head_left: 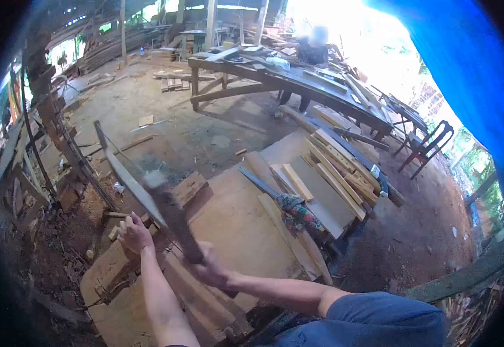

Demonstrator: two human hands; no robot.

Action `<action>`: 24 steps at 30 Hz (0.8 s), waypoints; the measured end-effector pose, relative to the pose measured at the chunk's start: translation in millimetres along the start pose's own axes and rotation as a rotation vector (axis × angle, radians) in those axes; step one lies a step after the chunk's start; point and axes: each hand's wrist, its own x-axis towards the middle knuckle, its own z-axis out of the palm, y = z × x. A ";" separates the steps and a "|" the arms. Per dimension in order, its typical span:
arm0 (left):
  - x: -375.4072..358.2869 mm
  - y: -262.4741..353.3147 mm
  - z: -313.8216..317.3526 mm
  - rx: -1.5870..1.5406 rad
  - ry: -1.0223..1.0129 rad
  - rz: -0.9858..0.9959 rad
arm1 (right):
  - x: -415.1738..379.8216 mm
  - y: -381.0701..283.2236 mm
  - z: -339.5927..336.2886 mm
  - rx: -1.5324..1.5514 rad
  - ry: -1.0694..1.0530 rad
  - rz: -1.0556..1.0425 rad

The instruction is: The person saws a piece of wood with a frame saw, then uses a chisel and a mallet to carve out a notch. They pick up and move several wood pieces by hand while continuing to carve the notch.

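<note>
You are grasping the blurred frame saw [171, 217] by its dark near end with your right hand [211, 268], its far end slanting away over the floor; the fingers of your left hand [134, 234] are curling, but I cannot tell whether around anything. A wooden block [189, 188] is lying just beyond the saw, while a patterned cloth [299, 214] and stacked planks [344, 173] are crowding the right

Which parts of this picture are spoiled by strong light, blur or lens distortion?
In the head view, glare whites out the background beyond the table, beside the tarp; in the head view, the tool in the right hand is smeared, probably by motion, while the left hand looks clearer; the head view's corners go black and long edges bow, as with a very wide lens.
</note>
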 end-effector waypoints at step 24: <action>0.2 -0.7 4.9 -0.037 -0.047 -0.008 | 8.3 14.4 5.5 0.090 0.164 -0.156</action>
